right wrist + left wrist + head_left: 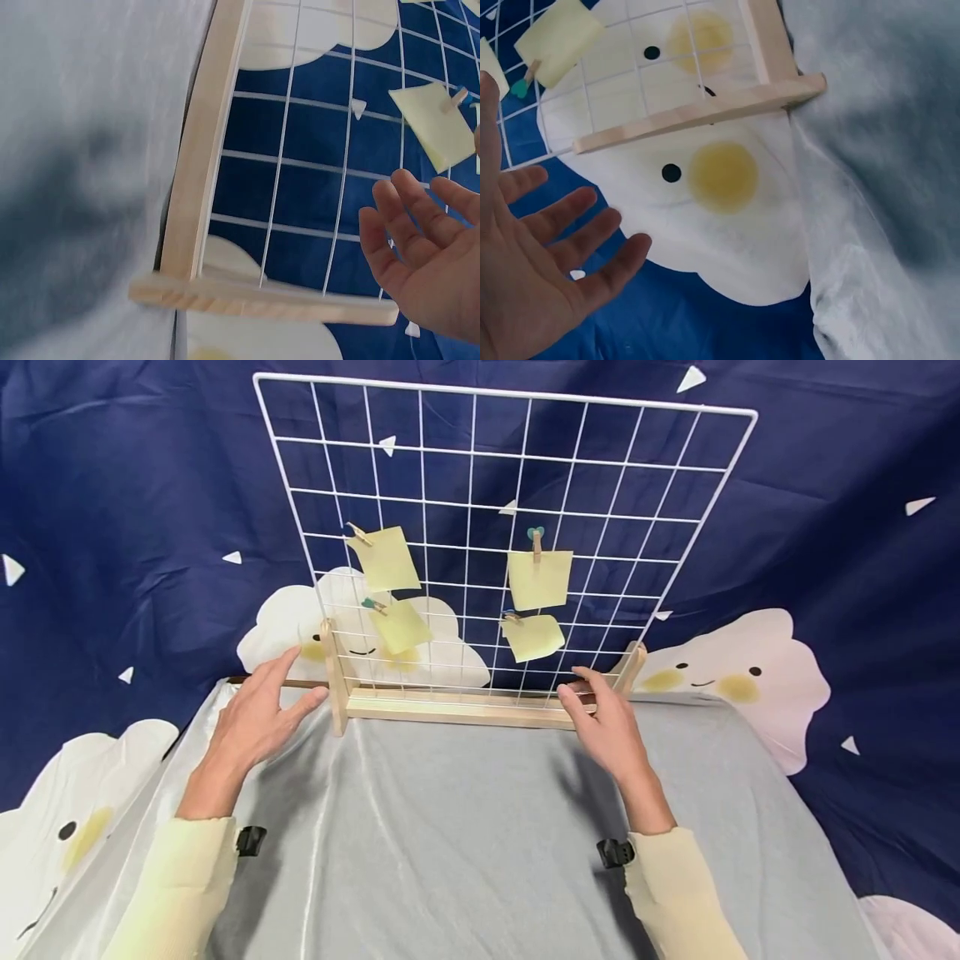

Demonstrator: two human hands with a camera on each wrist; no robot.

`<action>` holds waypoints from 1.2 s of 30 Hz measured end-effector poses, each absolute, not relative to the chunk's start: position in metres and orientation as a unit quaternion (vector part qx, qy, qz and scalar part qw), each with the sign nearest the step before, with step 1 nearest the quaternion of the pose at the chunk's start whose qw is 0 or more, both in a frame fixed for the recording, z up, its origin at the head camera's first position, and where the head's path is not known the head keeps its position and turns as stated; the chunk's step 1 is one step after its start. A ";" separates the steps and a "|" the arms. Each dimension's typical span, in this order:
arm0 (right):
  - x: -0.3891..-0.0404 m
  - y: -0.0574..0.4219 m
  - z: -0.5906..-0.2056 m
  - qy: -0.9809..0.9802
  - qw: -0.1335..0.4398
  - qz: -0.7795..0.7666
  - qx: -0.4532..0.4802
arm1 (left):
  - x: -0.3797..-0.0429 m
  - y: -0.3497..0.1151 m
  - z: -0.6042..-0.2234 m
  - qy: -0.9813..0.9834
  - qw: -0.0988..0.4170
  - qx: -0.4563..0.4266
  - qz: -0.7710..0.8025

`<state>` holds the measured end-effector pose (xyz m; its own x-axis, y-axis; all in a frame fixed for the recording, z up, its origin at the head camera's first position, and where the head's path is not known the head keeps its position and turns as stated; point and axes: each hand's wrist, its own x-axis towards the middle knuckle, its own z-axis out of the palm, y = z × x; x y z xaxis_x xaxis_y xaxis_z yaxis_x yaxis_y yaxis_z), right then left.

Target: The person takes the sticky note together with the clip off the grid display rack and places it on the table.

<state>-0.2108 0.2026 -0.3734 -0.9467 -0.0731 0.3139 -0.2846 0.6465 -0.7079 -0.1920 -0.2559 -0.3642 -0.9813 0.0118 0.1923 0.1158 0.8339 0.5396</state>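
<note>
A white wire grid (468, 506) stands upright in a wooden base (465, 710) with a wooden post at each end. Four small clothespins would be several: several yellow paper notes hang on it, such as the upper left note (386, 560), upper right note (540, 579), lower left note (401, 627) and lower right note (534, 637). Small wooden clothespins (537, 545) with coloured tops hold them. My left hand (258, 714), fingers spread, hovers just left of the left post (335, 681). Before the base's right end is my right hand (606, 727), fingers relaxed, holding nothing.
Grey cloth (465, 827) covers the table. Behind it hangs a dark blue curtain (825, 552) printed with white clouds and small triangles. A black wrist strap (250, 841) shows at the left sleeve, another strap (615, 852) at the right.
</note>
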 end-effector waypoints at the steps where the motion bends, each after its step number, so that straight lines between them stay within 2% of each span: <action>1: -0.212 0.200 -0.374 -0.897 0.131 0.409 0.102 | -0.193 -0.256 -0.363 -0.952 0.091 -0.034 -0.291; 11: -0.223 0.171 -0.372 -0.885 0.117 0.425 0.148 | -0.203 -0.257 -0.349 -0.921 0.115 -0.064 -0.367; 19: -0.232 0.153 -0.364 -0.879 0.099 0.438 0.163 | -0.216 -0.249 -0.337 -0.922 0.118 -0.065 -0.362; 36: -0.244 0.127 -0.355 -0.846 0.128 0.480 0.195 | -0.228 -0.235 -0.316 -0.862 0.205 -0.081 -0.456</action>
